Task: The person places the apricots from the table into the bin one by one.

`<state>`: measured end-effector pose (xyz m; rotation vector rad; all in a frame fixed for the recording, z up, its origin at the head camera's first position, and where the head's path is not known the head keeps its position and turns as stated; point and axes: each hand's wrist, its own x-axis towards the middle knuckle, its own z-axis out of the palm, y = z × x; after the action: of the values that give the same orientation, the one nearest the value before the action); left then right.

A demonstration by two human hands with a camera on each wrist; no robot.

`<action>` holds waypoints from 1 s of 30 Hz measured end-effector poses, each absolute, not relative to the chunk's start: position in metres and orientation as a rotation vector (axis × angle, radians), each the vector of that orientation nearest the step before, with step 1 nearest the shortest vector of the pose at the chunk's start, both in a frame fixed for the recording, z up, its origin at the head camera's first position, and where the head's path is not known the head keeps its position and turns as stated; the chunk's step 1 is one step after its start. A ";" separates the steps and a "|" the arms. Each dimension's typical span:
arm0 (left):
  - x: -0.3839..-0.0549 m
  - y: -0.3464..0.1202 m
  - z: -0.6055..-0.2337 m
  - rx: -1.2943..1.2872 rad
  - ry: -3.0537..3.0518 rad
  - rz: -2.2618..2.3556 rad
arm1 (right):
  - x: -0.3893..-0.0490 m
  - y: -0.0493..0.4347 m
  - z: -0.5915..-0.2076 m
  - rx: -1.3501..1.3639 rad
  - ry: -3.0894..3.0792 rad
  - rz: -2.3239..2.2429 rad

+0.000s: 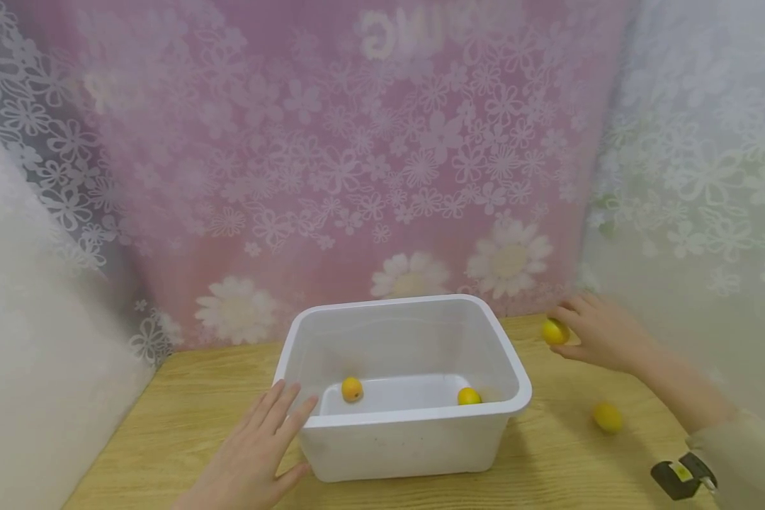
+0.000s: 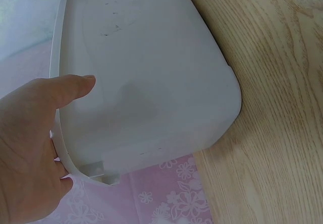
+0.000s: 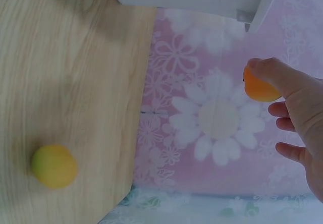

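A white plastic tub [image 1: 414, 443] stands on the wooden table, with two small round yellow-orange fruits inside: one fruit [image 1: 352, 389] toward the left, another fruit [image 1: 469, 397] by the front right wall. At the tub's front left corner is my left hand [image 1: 255, 446], fingers extended over the rim. Its thumb [image 2: 75, 88] lies over the outer wall in the left wrist view; contact there is unclear. Right of the tub, my right hand [image 1: 602, 333] pinches a fruit [image 3: 260, 85] between thumb and fingers, above the table. A further fruit [image 1: 608, 418] lies on the table below that forearm.
A pink flowered sheet [image 1: 357, 177] hangs behind the table [image 1: 185, 425]. Pale sheets close off both sides, the right sheet [image 1: 688, 212] near my right arm. A black device [image 1: 682, 476] with a cable sits at my right wrist.
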<state>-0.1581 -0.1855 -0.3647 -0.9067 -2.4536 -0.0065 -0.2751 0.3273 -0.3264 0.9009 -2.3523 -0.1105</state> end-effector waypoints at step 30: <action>-0.159 -0.185 -0.365 -0.923 -2.439 0.003 | -0.306 0.255 -0.291 0.977 -2.390 -0.069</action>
<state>-0.1587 -0.1851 -0.3649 -0.9228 -2.4386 0.0033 -0.3061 0.2550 -0.2915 0.9771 -2.3905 -0.0691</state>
